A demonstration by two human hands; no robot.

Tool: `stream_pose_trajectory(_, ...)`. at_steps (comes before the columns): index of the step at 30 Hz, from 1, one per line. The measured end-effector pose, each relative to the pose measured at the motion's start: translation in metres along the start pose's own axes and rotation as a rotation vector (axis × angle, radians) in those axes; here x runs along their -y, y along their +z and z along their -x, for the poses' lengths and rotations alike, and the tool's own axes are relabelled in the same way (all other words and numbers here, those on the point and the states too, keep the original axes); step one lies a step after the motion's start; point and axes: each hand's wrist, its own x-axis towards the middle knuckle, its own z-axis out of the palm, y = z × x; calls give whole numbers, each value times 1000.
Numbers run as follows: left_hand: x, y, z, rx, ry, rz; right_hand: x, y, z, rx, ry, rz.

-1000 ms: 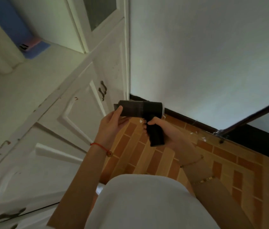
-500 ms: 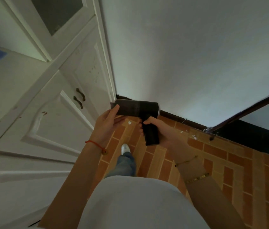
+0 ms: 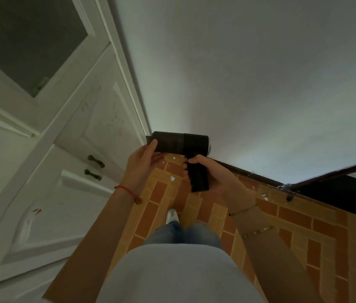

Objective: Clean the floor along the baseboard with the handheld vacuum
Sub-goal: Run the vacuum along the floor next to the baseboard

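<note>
Right hand (image 3: 212, 176) grips the handheld vacuum (image 3: 180, 143) by its handle; left hand (image 3: 143, 164) steadies the nozzle end with straight fingers. Its barrel lies roughly parallel to the baseboard (image 3: 249, 171), held well above the scrap-littered floor (image 3: 293, 226) beneath. No legible writing shows.

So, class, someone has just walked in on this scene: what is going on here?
A person stands by a white wall, holding a black handheld vacuum up in front of them. The right hand grips its handle, and the left hand touches the nozzle end. Small white scraps lie on the brick-pattern floor along the dark baseboard. The vacuum is well above the floor, so cleaning has not begun.
</note>
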Motion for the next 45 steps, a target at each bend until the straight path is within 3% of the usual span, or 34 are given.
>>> stream_pose_trajectory(7, 6, 17, -86, -19, -23, -2, 45, -36, -62, 23, 54, -48)
stream_pose_trajectory(14, 70, 16, -181, -67, -40, -9, 52, -99, -154, 82, 108, -86)
stream_pose_trajectory(31, 359, -47, -400, -16, 47, -103, -82, -306, -412, 45, 122, -44)
stream_pose_trajectory(36, 445, -67, -455, -43, 45, -126, -127, -360, -478, -2, 67, 96)
stream_pose_trajectory(45, 542, -93, -516, -17, 85, -237, -176, -425, -558, -85, 0, 231)
